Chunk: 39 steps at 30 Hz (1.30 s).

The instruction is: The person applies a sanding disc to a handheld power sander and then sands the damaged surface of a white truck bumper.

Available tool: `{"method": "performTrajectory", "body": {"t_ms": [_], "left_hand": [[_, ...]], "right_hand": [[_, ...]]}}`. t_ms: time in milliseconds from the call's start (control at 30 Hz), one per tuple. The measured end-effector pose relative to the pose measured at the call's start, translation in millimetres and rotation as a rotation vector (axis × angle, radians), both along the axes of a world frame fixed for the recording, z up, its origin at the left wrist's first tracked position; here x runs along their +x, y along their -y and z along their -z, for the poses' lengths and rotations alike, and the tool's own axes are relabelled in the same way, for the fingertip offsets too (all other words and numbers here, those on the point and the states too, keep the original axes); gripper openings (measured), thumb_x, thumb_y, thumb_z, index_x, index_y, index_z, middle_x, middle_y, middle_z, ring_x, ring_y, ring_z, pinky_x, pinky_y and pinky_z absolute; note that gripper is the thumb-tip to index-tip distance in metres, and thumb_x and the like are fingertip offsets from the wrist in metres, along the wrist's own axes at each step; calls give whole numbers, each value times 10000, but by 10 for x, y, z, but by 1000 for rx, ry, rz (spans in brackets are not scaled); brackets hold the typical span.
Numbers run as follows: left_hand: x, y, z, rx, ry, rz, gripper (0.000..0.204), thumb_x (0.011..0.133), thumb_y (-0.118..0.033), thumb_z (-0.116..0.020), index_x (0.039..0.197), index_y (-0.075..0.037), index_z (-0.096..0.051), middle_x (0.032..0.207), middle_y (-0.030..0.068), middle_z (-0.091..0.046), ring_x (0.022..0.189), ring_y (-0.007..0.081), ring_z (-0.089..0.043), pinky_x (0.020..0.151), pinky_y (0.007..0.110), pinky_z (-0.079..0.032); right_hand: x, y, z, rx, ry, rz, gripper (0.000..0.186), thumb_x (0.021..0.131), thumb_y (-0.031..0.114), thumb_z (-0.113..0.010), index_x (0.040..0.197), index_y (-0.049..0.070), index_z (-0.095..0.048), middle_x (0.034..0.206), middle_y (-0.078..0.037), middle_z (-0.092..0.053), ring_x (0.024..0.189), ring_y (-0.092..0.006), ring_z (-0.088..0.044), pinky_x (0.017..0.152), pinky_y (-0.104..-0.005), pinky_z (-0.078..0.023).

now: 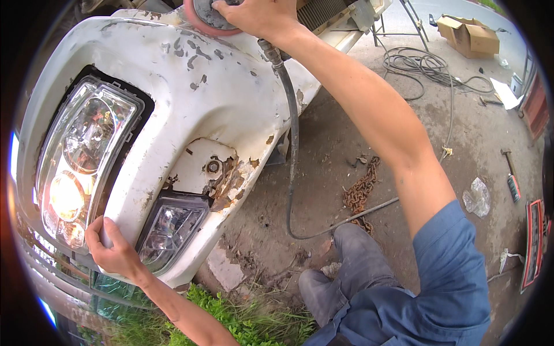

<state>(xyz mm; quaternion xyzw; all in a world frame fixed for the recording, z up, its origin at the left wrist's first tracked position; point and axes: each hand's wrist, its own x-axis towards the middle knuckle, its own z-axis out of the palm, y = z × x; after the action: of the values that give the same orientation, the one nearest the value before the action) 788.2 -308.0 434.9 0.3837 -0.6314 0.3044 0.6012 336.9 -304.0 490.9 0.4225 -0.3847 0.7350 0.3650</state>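
At the top edge, my right hand (259, 14) grips a round sander with a red rim (213, 27). The sander rests on the white, chipped bumper (231, 86), and its upper part is cut off by the picture's edge. From under my right wrist a dark air hose (293, 127) hangs down by a metal fitting (270, 52). At the lower left, my left hand (118, 254) curls its fingers round the bumper's edge between the large headlight (86, 138) and the smaller lower lamp (173, 228). Rust and peeling paint (231, 179) surround a bolt (213, 167) there.
A rusty chain (362, 187) lies on the dirt near my knees. Coiled hose (418, 63), an opened cardboard box (467, 37), a hammer (508, 158), a spray can (513, 187) and a plastic bag (478, 198) are at the right. Green plants (225, 314) grow below the bumper.
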Motion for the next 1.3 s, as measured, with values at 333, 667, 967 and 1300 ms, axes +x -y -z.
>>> {"method": "performTrajectory", "body": {"t_ms": [333,667,967,1300], "left_hand": [[26,6,-9,-24,10,-13,245,944,-235,-650,987,0,-705,958,97,-689,924,242,-632,885,379,-486],[30,19,1,-26,17,21,228,924,-205,-644,993,4,-704,968,94,-683,918,236,-635,886,373,-491],[25,21,-7,-36,-1,8,215,884,-176,-632,992,-6,-708,966,92,-691,910,241,-641,863,380,-501],[39,17,33,-44,6,-10,250,845,-165,-629,1022,-13,-721,1010,99,-704,950,263,-656,890,390,-505]], "right_hand": [[63,3,14,13,61,-12,493,748,226,-820,1175,94,-611,1088,-203,-635,1040,-425,-644,882,-510,-535],[134,13,-99,-50,67,-1,471,760,218,-813,1171,116,-606,1089,-201,-622,1034,-429,-640,870,-516,-532],[249,33,-104,-40,118,-14,498,760,225,-823,1193,121,-599,1123,-209,-621,1048,-427,-636,886,-511,-533],[223,-95,123,126,162,21,495,764,259,-822,1184,102,-611,1131,-196,-636,1103,-407,-631,917,-501,-523]]}}
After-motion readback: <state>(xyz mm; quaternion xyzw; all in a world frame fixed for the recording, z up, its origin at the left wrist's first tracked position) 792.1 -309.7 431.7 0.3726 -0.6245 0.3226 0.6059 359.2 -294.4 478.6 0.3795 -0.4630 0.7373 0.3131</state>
